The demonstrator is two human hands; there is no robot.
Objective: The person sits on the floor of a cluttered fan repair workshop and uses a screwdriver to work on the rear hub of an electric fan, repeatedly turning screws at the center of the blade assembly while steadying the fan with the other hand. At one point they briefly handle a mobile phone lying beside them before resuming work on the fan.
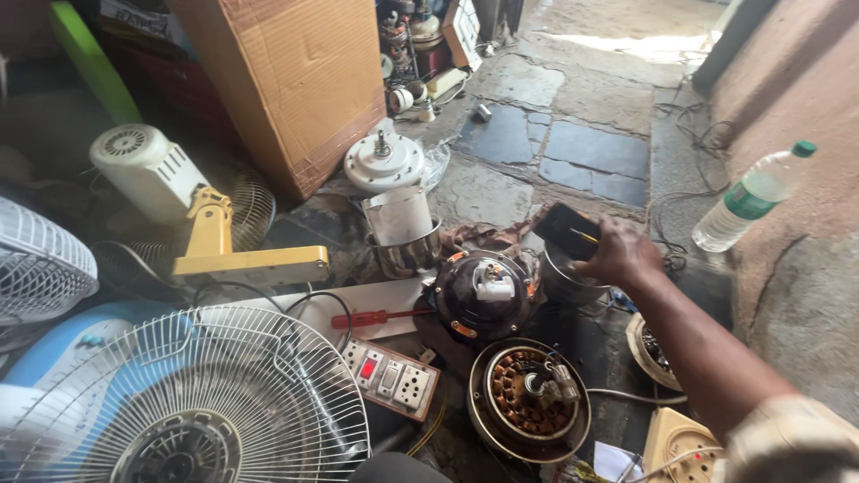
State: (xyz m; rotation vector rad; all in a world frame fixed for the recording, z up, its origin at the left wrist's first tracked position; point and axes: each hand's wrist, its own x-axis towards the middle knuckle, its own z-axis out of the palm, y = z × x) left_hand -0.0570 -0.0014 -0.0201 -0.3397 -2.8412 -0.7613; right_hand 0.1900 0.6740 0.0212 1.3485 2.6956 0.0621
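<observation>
floor: grey stone slabs | wall: pinkish plaster, right | sunlight at top

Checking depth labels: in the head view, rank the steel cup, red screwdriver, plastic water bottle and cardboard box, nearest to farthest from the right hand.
1. Steel cup: directly under the right hand.
2. Plastic water bottle: to the hand's right, against the wall.
3. Red screwdriver: to the left, on the white board.
4. Cardboard box: far upper left.
Bottle versus screwdriver is fairly close.
</observation>
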